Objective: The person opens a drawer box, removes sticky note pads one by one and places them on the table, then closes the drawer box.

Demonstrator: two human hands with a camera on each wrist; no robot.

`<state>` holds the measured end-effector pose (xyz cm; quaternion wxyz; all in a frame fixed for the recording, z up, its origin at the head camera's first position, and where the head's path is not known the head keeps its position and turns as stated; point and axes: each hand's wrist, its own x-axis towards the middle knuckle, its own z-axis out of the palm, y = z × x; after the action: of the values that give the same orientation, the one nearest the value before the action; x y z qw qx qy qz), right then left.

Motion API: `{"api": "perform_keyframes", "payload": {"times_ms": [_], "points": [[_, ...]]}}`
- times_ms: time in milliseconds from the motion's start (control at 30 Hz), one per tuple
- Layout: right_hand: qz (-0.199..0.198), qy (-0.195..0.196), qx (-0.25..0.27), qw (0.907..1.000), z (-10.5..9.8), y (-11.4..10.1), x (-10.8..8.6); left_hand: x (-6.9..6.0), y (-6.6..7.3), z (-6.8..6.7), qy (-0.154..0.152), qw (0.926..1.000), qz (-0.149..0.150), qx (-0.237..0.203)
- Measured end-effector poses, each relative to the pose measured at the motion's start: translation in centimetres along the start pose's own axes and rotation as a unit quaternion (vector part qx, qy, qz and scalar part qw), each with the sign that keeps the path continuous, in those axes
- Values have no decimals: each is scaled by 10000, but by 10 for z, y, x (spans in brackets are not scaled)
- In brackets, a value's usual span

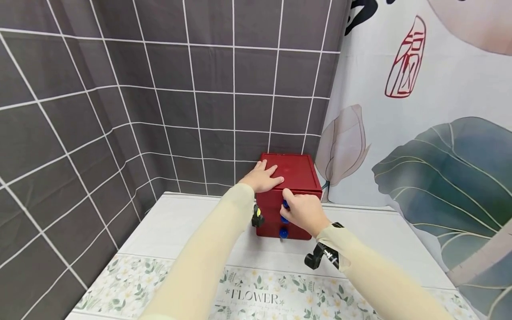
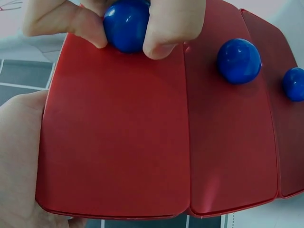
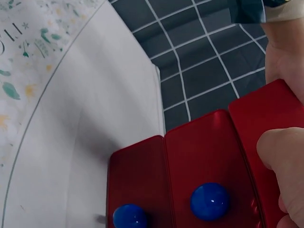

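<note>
A red box of drawers (image 1: 296, 171) stands at the back of the table, with three drawer fronts stacked one above another, each bearing a round blue knob. My left hand (image 1: 261, 178) rests on its top, fingers spread. With thumb and finger, my right hand (image 1: 305, 211) pinches the top drawer's blue knob (image 2: 126, 26), as the left wrist view shows. The middle knob (image 2: 239, 61) and the bottom knob (image 1: 283, 233) are untouched. All three drawer fronts look flush. In the right wrist view the right thumb (image 3: 285, 156) lies before the top drawer, and the pinched knob is hidden.
A white table (image 1: 192, 218) carries a flowered strip printed with the word FLOWER (image 1: 256, 297). Close behind the box hangs a dark cloth with white grid lines (image 1: 212, 111); a white cloth with printed leaves (image 1: 360, 178) hangs on the right.
</note>
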<state>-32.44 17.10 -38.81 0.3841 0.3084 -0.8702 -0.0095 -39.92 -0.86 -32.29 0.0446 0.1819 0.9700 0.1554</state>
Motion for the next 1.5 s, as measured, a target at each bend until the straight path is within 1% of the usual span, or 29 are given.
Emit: {"api": "perform_keyframes", "payload": {"times_ms": [100,300,500,700,867,1033,1200,1500], "points": [[14,9,40,10000,-2,-1,-2,0,0,-1,-25,10000,-6,45],[-7,18,28,10000,-8,-4,-2,-2,1,-4,27,10000,21,-39],[-104,-44,-6,9999,-12,-7,-5,-4,0,-4,-69,9999,40,-80],[-142,60,-58,9999,-13,-11,-8,-5,0,-1,27,9998,42,-177],[-141,-13,-6,9999,-15,-13,-10,-5,-1,2,-2,9998,40,-202],[-105,-8,-17,9999,-19,-15,-9,-2,-3,1,55,9996,75,-248],[-73,-55,14,10000,-21,-16,-11,0,-3,1,31,9998,62,-195],[-57,-135,-9,9999,-24,-20,-13,0,-3,2,37,9997,67,-252]]}}
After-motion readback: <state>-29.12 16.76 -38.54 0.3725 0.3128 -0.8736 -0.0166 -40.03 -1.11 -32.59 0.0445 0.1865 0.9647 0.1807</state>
